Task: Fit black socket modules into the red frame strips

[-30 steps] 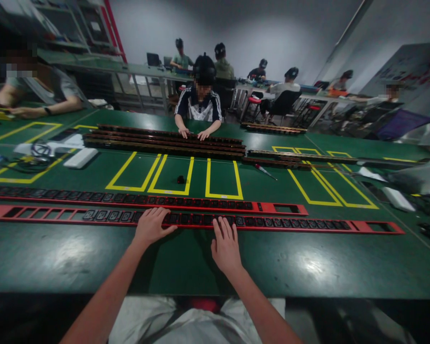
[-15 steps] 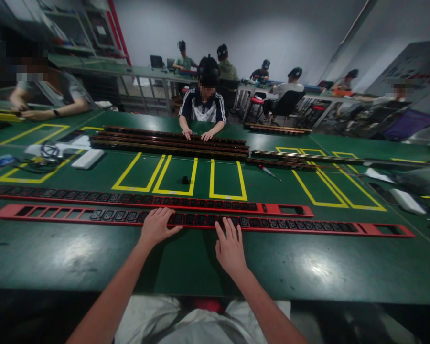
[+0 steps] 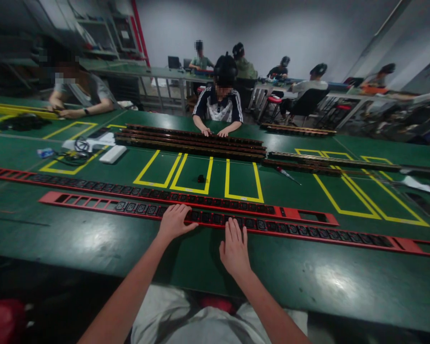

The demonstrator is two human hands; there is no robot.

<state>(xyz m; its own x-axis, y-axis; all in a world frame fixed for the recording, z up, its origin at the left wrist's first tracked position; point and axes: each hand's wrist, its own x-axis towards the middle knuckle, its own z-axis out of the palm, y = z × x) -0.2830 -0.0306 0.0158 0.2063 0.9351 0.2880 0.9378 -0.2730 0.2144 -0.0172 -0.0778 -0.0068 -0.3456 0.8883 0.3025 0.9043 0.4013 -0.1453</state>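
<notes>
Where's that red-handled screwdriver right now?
In the head view, the screwdriver lies right of centre on the green table, just in front of the dark rails.

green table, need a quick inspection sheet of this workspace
Surface: green table marked with yellow outlines.
Job's things: nearer red strip and farther red strip, both part-filled with black sockets.
Clutter: small black piece, screwdriver, white box, dark rails.
Hands: left hand and right hand open, fingers over the nearer red strip.
Cables: dark tangle, left side.
Surroundings: person across the table at the dark rails; more people behind.
</notes>
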